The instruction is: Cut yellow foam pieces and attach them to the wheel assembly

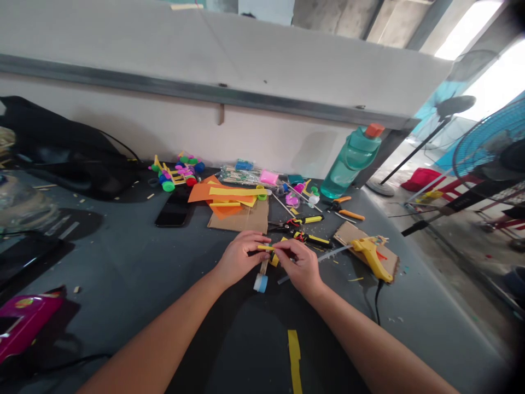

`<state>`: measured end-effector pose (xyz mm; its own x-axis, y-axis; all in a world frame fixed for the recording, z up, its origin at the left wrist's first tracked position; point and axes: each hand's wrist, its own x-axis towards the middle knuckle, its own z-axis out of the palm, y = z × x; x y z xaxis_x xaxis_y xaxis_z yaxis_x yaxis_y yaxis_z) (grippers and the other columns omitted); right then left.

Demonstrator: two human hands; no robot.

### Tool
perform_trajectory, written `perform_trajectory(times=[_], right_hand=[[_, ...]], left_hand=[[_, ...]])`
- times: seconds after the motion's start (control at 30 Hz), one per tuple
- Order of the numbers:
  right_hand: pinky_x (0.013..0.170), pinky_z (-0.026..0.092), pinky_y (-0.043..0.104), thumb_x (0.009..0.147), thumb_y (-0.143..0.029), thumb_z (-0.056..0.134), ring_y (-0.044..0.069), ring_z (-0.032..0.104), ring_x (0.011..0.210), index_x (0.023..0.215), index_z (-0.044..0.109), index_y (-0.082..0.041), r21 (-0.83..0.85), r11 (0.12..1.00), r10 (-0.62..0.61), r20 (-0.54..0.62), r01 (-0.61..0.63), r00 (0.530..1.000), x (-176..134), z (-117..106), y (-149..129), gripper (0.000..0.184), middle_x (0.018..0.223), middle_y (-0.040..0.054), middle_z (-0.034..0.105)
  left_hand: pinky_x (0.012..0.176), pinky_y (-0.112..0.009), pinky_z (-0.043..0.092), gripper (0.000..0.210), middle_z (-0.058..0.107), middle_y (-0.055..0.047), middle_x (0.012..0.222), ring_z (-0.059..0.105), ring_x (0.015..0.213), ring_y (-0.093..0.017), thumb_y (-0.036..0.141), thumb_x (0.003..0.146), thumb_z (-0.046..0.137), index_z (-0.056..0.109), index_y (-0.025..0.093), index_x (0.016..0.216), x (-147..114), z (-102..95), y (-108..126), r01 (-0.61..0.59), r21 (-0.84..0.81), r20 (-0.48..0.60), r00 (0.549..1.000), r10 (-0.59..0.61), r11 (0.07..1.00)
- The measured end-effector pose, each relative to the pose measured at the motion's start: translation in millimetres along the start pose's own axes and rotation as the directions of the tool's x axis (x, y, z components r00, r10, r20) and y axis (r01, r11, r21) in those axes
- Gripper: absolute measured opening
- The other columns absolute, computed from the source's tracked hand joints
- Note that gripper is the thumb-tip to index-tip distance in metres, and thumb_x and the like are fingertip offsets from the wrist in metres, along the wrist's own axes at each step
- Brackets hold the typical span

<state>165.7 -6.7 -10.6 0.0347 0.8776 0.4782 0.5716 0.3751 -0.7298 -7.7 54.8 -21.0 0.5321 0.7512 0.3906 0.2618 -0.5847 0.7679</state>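
Head view. Your left hand (243,257) and right hand (301,265) pinch a small yellow strip (266,248) between them, each at one end, above the middle of the dark table (135,284). The strip looks light and thin, probably paper-like: expect it to bend or crease easily, with little weight or slip. It is best taken at its ends, with fingertips only. Below your fingers, a stick (263,266) runs down to a blue-and-white cap (260,283); whether either hand also bears it, you cannot tell. Just beyond your hands lie yellow-handled pliers (314,239), crowding your forward reach. To the right, a yellow glue gun (371,258) rests on cardboard (344,233); its nozzle, if hot, is a hazard, and its cord (377,306) trails near your right forearm. Farther off stand orange paper (199,192) and a teal bottle (348,164).
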Motion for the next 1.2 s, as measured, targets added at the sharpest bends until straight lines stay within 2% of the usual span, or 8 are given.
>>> perform_trajectory(times=[0.13,0.23,0.43,0.6,0.8,1.1,1.2], right_hand=[[0.059,0.046,0.024,0.083,-0.018,0.058,0.014,0.060,0.065,0.082,0.067,-0.020,0.012,1.000,0.013,-0.008,-0.013,1.000,-1,0,0,0.010,0.076,0.0019,0.066],[0.058,0.046,0.024,0.083,-0.017,0.057,0.013,0.059,0.064,0.083,0.067,-0.021,0.031,0.999,0.017,-0.026,-0.016,1.000,-1,1,0,0.010,0.076,0.0015,0.065],[0.059,0.047,0.023,0.083,-0.016,0.058,0.013,0.058,0.066,0.084,0.066,-0.021,0.045,0.999,-0.005,-0.032,0.006,0.999,-1,0,2,0.010,0.077,0.0015,0.065],[0.059,0.047,0.024,0.082,-0.016,0.058,0.014,0.059,0.067,0.084,0.067,-0.021,0.044,0.999,-0.030,-0.023,0.031,0.999,-1,-1,0,0.010,0.078,0.0020,0.065],[0.059,0.050,0.025,0.083,-0.017,0.056,0.014,0.060,0.068,0.084,0.067,-0.022,0.069,0.998,0.003,0.003,-0.003,1.000,-1,-2,-3,0.011,0.079,0.0029,0.065],[0.058,0.048,0.024,0.081,-0.014,0.057,0.014,0.060,0.068,0.081,0.066,-0.021,0.069,0.997,-0.014,-0.022,0.015,1.000,0,-2,-4,0.011,0.077,0.0025,0.064],[0.057,0.047,0.023,0.080,-0.013,0.058,0.013,0.058,0.065,0.080,0.066,-0.021,0.066,0.998,-0.015,-0.025,0.017,1.000,0,-2,-4,0.011,0.076,0.0020,0.064]], left_hand=[[0.097,-0.041,0.043,0.015,0.071,-0.005,0.102,0.057,0.108,-0.022,0.027,0.074,0.071,0.072,0.022,0.088,-1,-5.5,3,0.007,-0.015,-0.057,0.998,-0.008,1.000],[0.096,-0.040,0.042,0.008,0.071,-0.005,0.099,0.057,0.108,-0.021,0.028,0.078,0.067,0.069,0.021,0.079,-1,-10.6,7,0.016,-0.039,-0.104,0.994,-0.020,0.999],[0.096,-0.040,0.041,0.013,0.070,-0.005,0.096,0.057,0.107,-0.021,0.026,0.081,0.061,0.066,0.020,0.071,0,-14.9,10,0.016,-0.052,-0.138,0.990,-0.023,0.999],[0.097,-0.042,0.040,0.013,0.069,-0.006,0.099,0.056,0.108,-0.023,0.027,0.081,0.061,0.065,0.020,0.070,-1,-17.8,12,0.034,-0.062,-0.134,0.990,-0.042,0.998],[0.097,-0.043,0.040,0.011,0.069,-0.006,0.100,0.056,0.108,-0.023,0.026,0.079,0.062,0.065,0.020,0.071,-1,-18.5,12,0.033,-0.056,-0.127,0.991,-0.040,0.998],[0.097,-0.041,0.041,0.008,0.069,-0.006,0.101,0.056,0.108,-0.022,0.024,0.079,0.063,0.065,0.020,0.072,-2,-16.7,9,0.018,-0.056,-0.115,0.993,-0.024,0.998],[0.098,-0.041,0.041,0.008,0.068,-0.006,0.104,0.056,0.109,-0.022,0.028,0.079,0.065,0.067,0.020,0.077,-2,-16.4,8,0.024,-0.060,-0.082,0.996,-0.029,0.998]])
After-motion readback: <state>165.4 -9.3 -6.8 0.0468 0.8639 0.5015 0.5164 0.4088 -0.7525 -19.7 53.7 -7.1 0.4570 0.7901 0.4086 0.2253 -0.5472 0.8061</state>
